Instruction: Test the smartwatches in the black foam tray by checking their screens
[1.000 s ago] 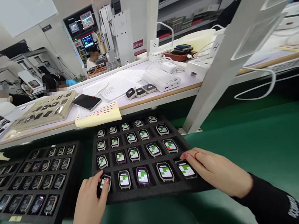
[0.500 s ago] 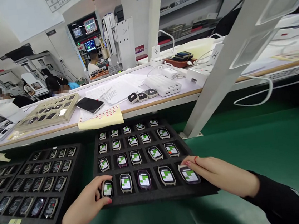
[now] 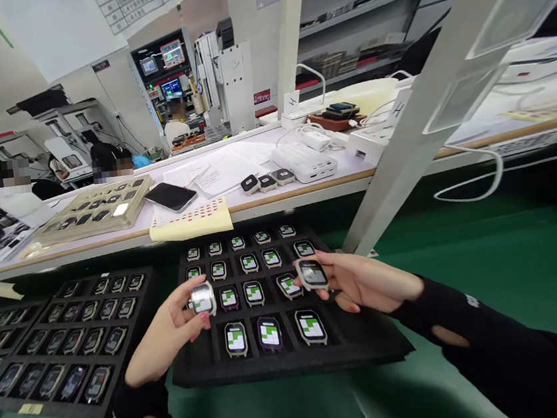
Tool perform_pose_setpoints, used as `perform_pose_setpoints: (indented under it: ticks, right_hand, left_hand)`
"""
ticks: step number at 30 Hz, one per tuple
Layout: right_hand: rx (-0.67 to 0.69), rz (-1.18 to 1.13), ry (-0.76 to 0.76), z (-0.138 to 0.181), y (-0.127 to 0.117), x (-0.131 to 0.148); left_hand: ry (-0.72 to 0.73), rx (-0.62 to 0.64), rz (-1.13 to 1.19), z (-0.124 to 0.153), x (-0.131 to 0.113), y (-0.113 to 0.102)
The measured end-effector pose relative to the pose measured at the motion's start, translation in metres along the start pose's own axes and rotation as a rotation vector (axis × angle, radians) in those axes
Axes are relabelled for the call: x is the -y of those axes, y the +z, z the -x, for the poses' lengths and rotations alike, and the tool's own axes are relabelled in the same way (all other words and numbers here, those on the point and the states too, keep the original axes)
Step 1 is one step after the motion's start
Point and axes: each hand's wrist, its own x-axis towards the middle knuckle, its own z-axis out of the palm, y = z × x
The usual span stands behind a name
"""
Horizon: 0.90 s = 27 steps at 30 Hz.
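Between the thumb and fingers of my left hand (image 3: 174,328) is a smartwatch case (image 3: 203,299) without a strap, raised above the left side of a black foam tray (image 3: 296,361). My right hand (image 3: 367,279) grips another smartwatch case (image 3: 312,273) over the tray's right side; its screen looks greyish. Rows of smartwatches with green and white screens lie in the tray's compartments, such as a purple-framed smartwatch (image 3: 269,334) in the front row. Both front corner compartments hold no watch. My right hand hides part of the row behind.
More foam trays (image 3: 87,405) of dark-screened watches lie at the left. Behind is a raised shelf (image 3: 257,201) with a phone (image 3: 171,196), a yellow sheet (image 3: 192,222), a white power bank (image 3: 306,160) and a plastic tray (image 3: 92,210). A slanted metal post (image 3: 383,157) stands right. Other people sit beyond.
Both hands have lifted the watches from the tray's front left and front right corners. They have moved up and inward, the right hand further toward the middle.
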Motion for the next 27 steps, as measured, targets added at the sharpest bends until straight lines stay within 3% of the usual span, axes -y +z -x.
perform_pose_setpoints:
  ticks: [6, 10, 14, 20, 27]
  right_hand:
    - [0.065, -0.019, -0.298, -0.008, 0.051, 0.008]
    - [0.046, 0.032, -0.444, -0.01, 0.071, 0.01]
    - [0.014, -0.076, -0.488, -0.014, 0.08, 0.009]
    - [-0.014, -0.085, -0.517, -0.025, 0.073, 0.009]
    - [-0.017, -0.011, -0.529, -0.029, 0.068, 0.014]
  left_hand:
    - [0.243, -0.085, 0.111, -0.014, -0.03, 0.052]
    - [0.347, -0.198, 0.104, -0.022, -0.038, 0.072]
    - [0.319, -0.284, 0.072, -0.029, -0.038, 0.076]
    - [0.225, -0.291, 0.063, -0.037, -0.036, 0.07]
    - [0.241, -0.169, 0.12, -0.043, -0.034, 0.072]
